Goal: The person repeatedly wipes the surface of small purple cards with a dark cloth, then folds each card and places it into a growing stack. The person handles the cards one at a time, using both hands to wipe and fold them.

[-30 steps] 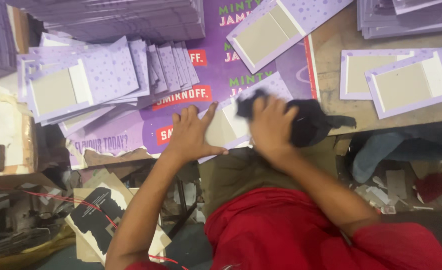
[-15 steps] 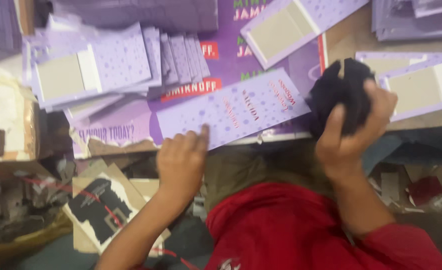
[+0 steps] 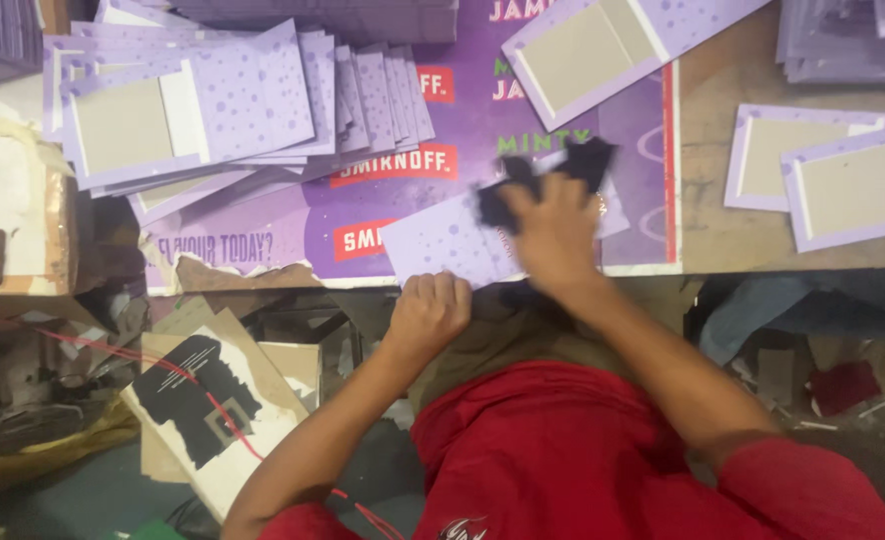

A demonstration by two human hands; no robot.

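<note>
A lilac dotted card [image 3: 443, 245] lies on a big purple printed sheet [image 3: 293, 225] at the near table edge. My left hand [image 3: 428, 312] is curled into a fist at the card's near edge and pins it there. My right hand [image 3: 558, 235] grips a black cloth [image 3: 588, 160] and presses it down on the right part of the card. The cloth sticks out past my fingers on both sides. The part of the card under my right hand is hidden.
A fanned pile of lilac folded cards [image 3: 193, 110] lies at the left. More cards lie at the right [image 3: 843, 185], and one open card [image 3: 603, 50] at the top. Below the table edge are cardboard pieces, one printed black [image 3: 203, 400], and loose scraps.
My right hand came down from a raised position at the right, bringing the black cloth onto the card. My left hand closed from spread fingers into a fist at the card's near edge.
</note>
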